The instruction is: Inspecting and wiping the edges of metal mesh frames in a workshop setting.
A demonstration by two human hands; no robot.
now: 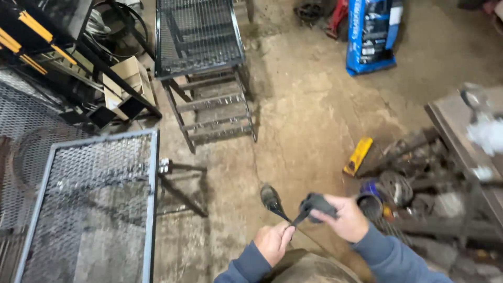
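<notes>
Dark fabric, seemingly a work glove [317,205], is stretched between two bare hands above a stained concrete floor [309,120].

The right hand [346,216] is closed around the bunched body of the glove, while the left hand [273,242] pinches a thin dark strip or cuff end that runs from it; whether this is a strap or a finger of the glove cannot be told. Both hands sit low in the view, in front of the person's body, with a grey mesh-topped frame [94,204] to the left and a metal step stand [209,78] further off. As a judgement, the pulling would go best with the right grip kept firm on the bulk and the left drawing steadily along the strip, not jerking, so the fabric straightens without slipping.
</notes>
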